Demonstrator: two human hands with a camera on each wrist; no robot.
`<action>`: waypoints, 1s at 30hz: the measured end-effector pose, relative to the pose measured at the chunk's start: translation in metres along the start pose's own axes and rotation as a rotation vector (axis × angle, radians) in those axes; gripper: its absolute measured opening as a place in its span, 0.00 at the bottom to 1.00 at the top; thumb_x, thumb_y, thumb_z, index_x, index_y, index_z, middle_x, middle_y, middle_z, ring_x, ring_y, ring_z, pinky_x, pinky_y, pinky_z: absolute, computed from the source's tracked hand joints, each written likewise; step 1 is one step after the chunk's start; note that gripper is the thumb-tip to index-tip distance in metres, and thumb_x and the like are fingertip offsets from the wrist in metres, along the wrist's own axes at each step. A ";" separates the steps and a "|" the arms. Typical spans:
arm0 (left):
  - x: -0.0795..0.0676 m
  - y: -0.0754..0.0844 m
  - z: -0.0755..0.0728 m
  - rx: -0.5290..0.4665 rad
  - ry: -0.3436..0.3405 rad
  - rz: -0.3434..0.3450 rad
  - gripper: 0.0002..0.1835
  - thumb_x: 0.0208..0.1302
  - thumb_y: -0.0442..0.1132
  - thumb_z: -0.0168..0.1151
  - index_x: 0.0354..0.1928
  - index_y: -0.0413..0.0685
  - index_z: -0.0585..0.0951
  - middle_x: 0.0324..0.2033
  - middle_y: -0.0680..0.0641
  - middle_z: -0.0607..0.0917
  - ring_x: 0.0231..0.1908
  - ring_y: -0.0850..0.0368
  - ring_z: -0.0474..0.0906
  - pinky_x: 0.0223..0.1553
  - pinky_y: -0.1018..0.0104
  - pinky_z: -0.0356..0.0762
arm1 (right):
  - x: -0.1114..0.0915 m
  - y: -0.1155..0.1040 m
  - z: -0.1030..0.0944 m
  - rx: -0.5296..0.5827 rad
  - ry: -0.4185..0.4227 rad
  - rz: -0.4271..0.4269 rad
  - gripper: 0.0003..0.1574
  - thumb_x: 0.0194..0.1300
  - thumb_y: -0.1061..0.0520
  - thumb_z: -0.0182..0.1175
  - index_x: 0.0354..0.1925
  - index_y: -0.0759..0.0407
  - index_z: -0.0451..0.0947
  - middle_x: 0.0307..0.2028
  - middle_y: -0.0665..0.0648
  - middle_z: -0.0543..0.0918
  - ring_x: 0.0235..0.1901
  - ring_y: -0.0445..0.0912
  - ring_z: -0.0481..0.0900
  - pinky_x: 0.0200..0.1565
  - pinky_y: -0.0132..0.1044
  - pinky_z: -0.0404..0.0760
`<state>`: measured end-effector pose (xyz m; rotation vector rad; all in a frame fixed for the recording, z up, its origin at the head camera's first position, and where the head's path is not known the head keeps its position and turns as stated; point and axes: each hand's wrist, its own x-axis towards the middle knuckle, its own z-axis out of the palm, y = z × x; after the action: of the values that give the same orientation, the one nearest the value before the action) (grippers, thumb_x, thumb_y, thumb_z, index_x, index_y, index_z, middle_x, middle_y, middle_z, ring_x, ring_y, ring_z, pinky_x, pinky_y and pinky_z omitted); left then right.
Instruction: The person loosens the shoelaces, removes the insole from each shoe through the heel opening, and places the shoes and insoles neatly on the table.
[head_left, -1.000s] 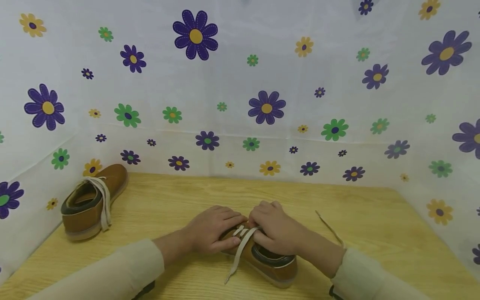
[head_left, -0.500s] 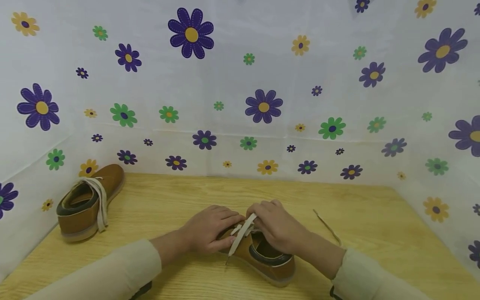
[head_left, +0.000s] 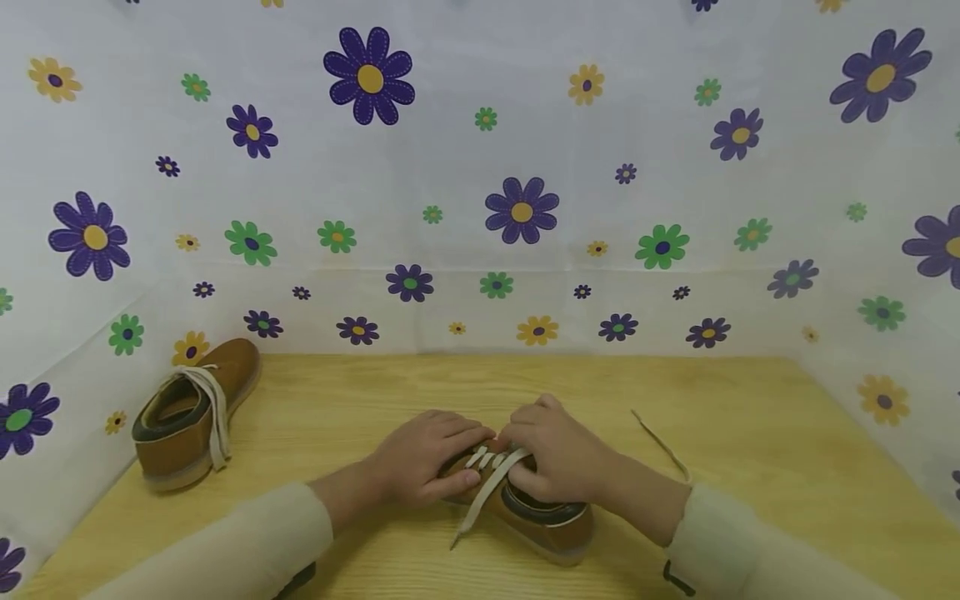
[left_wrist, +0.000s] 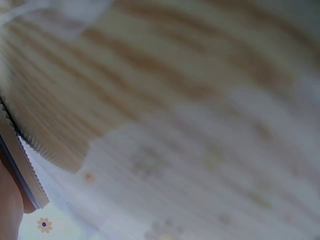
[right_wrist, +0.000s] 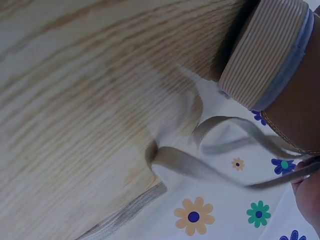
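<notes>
A brown lace-up shoe stands on the wooden table in front of me, its toe pointing away to the left. My left hand grips the toe end, with the thumb on the near side by the laces. The fingers of my right hand are curled at the top of the lacing and pinch the shoelace; their tips are hidden. One flat lace end hangs over the near side. In the right wrist view the other lace loops beside the ribbed sole. The left wrist view catches the sole edge.
A second brown shoe with loose pale laces stands at the left back of the table. A lace tip lies on the wood right of my right hand. White flowered cloth hangs behind and at both sides.
Half a second ago the near lace was raised by the right hand's fingers; now it lies lower over the shoe's side. The right fingers have curled in again. The left hand stays put.
</notes>
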<state>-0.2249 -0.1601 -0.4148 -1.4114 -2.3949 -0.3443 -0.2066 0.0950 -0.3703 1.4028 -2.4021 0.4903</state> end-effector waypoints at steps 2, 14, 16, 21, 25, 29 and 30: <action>0.001 -0.001 0.002 -0.003 -0.004 0.003 0.26 0.74 0.55 0.50 0.67 0.50 0.75 0.59 0.50 0.82 0.59 0.55 0.78 0.60 0.53 0.76 | -0.001 0.001 0.000 -0.028 0.007 -0.006 0.13 0.53 0.57 0.60 0.39 0.50 0.84 0.35 0.44 0.84 0.37 0.39 0.79 0.44 0.36 0.67; 0.001 -0.004 0.003 0.016 0.022 0.020 0.26 0.76 0.55 0.47 0.65 0.49 0.76 0.58 0.49 0.83 0.58 0.54 0.79 0.59 0.53 0.76 | 0.003 0.001 0.001 -0.100 -0.034 -0.003 0.06 0.60 0.54 0.57 0.38 0.48 0.78 0.36 0.45 0.76 0.38 0.41 0.69 0.41 0.36 0.66; 0.001 -0.004 0.003 0.016 0.016 0.017 0.26 0.75 0.55 0.48 0.65 0.49 0.76 0.58 0.49 0.83 0.58 0.54 0.79 0.60 0.53 0.76 | 0.004 -0.002 0.000 -0.099 -0.077 0.044 0.07 0.66 0.54 0.54 0.40 0.49 0.78 0.39 0.46 0.77 0.40 0.42 0.70 0.43 0.38 0.68; 0.000 -0.004 0.003 0.019 0.007 0.012 0.26 0.74 0.55 0.49 0.65 0.49 0.77 0.58 0.50 0.83 0.58 0.55 0.79 0.60 0.54 0.76 | 0.006 -0.005 0.000 -0.034 -0.154 0.097 0.08 0.68 0.59 0.51 0.43 0.50 0.75 0.42 0.47 0.78 0.43 0.42 0.71 0.48 0.42 0.70; 0.000 -0.004 0.004 0.021 0.013 0.015 0.26 0.74 0.56 0.49 0.65 0.50 0.77 0.57 0.51 0.83 0.57 0.56 0.79 0.59 0.55 0.76 | 0.006 -0.004 0.000 0.019 -0.141 0.066 0.10 0.59 0.58 0.53 0.40 0.50 0.74 0.38 0.45 0.76 0.40 0.41 0.69 0.46 0.38 0.69; -0.001 -0.005 0.005 0.022 0.023 0.025 0.27 0.75 0.56 0.48 0.65 0.48 0.76 0.57 0.51 0.83 0.57 0.56 0.79 0.59 0.55 0.76 | 0.005 -0.003 0.002 0.013 -0.101 0.031 0.06 0.59 0.57 0.54 0.37 0.48 0.72 0.34 0.43 0.73 0.36 0.39 0.66 0.42 0.34 0.66; -0.001 -0.005 0.005 0.021 0.023 0.025 0.27 0.75 0.56 0.47 0.65 0.48 0.76 0.57 0.51 0.83 0.57 0.56 0.79 0.59 0.55 0.76 | 0.004 -0.003 0.002 0.007 -0.092 0.025 0.05 0.60 0.57 0.54 0.37 0.48 0.72 0.33 0.43 0.73 0.35 0.39 0.65 0.41 0.34 0.65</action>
<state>-0.2295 -0.1615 -0.4203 -1.4194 -2.3534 -0.3267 -0.2066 0.0895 -0.3700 1.4299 -2.4949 0.4501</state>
